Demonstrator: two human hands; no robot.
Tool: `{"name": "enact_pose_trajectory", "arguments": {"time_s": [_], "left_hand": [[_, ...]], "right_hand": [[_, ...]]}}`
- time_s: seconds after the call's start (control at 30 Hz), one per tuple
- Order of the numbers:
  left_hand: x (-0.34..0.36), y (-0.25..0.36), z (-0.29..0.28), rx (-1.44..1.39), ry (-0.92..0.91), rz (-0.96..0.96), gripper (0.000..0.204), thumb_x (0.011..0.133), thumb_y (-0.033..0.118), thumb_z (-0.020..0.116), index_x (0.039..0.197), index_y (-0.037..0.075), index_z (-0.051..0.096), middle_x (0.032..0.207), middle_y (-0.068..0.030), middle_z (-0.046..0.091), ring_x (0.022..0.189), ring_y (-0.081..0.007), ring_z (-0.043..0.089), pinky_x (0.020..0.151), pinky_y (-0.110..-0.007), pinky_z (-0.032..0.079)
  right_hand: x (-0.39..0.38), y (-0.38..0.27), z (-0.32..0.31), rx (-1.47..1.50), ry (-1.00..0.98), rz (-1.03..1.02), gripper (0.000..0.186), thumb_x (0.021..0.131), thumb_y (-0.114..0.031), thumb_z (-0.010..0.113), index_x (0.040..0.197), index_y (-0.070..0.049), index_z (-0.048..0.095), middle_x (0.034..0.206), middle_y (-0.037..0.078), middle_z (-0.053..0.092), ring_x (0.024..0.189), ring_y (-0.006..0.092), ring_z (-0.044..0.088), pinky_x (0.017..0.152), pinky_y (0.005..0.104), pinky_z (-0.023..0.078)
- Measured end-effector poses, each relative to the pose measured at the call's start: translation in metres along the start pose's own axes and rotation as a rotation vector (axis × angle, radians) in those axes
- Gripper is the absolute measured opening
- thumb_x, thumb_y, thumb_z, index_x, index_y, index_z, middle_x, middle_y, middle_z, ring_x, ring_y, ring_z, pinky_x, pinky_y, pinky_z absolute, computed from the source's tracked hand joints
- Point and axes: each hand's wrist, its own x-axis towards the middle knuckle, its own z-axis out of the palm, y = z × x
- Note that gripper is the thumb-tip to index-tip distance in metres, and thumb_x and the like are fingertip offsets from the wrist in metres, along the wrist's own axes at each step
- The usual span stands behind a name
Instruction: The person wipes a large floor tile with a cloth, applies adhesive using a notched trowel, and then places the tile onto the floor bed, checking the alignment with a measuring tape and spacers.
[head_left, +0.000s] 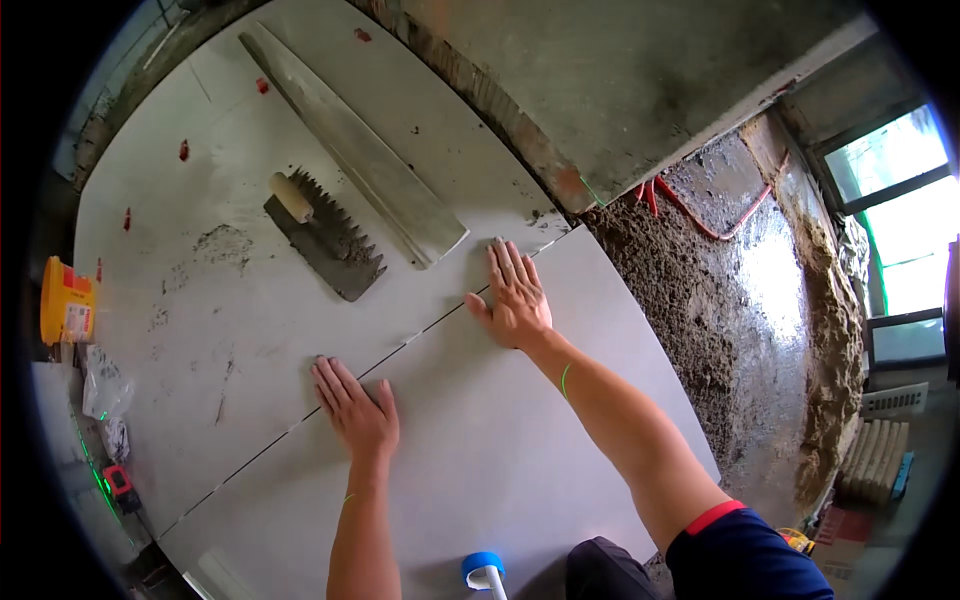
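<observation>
Both palms lie flat on large light-grey floor tiles, across the thin dark joint between the near tile (500, 430) and the far tile (270, 350). My left hand (360, 410) is open, fingers stretched over the joint. Further right and ahead, my right hand (515, 298) is also open, fingers spread, its tips close to the end of a long metal straightedge (375, 170). A notched trowel (325, 245) with a pale handle rests on the far tile, its teeth caked with mortar. Neither hand holds anything.
Wet mortar (700, 320) borders the tiles on the right, with red pipes (715, 232) beyond. A raised concrete slab (620, 90) stands at the far side. On the left are a yellow container (70, 302) and a red-black tape measure (121, 487). A blue-and-white round-ended tool (483, 568) shows below.
</observation>
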Motion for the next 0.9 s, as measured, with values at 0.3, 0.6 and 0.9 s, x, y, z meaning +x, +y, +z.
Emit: {"name": "enact_pose_trajectory", "arguments": {"time_s": [0.3, 0.6, 0.9], "left_hand": [[0.004, 0.005, 0.02, 0.002, 0.008, -0.172, 0.079, 0.093, 0.042, 0.045, 0.146, -0.011, 0.02, 0.154, -0.0275, 0.017, 0.145, -0.0416, 0.014, 0.117, -0.049, 0.013], [0.027, -0.007, 0.013, 0.008, 0.165, -0.057, 0.083, 0.094, 0.055, 0.039, 0.143, -0.011, 0.027, 0.153, -0.0277, 0.022, 0.143, -0.0405, 0.02, 0.117, -0.047, 0.014], [0.024, -0.027, 0.046, 0.071, 0.318, 0.031, 0.089, 0.089, 0.066, 0.041, 0.138, -0.009, 0.038, 0.146, -0.0282, 0.034, 0.137, -0.0413, 0.031, 0.112, -0.049, 0.023]], "right_hand": [[0.002, 0.011, 0.005, 0.061, -0.022, 0.04, 0.076, 0.082, -0.045, 0.063, 0.139, 0.001, 0.042, 0.148, 0.018, 0.038, 0.141, 0.0337, 0.029, 0.115, 0.0511, 0.023], [0.025, 0.011, 0.005, 0.138, 0.224, -0.036, 0.066, 0.083, -0.035, 0.064, 0.134, 0.003, 0.046, 0.143, 0.021, 0.044, 0.134, 0.0352, 0.039, 0.112, 0.0474, 0.029], [-0.212, -0.005, -0.135, 0.541, -0.271, 0.294, 0.043, 0.092, -0.037, 0.059, 0.126, -0.01, 0.058, 0.119, 0.018, 0.062, 0.102, 0.0353, 0.062, 0.086, 0.0431, 0.052]]}}
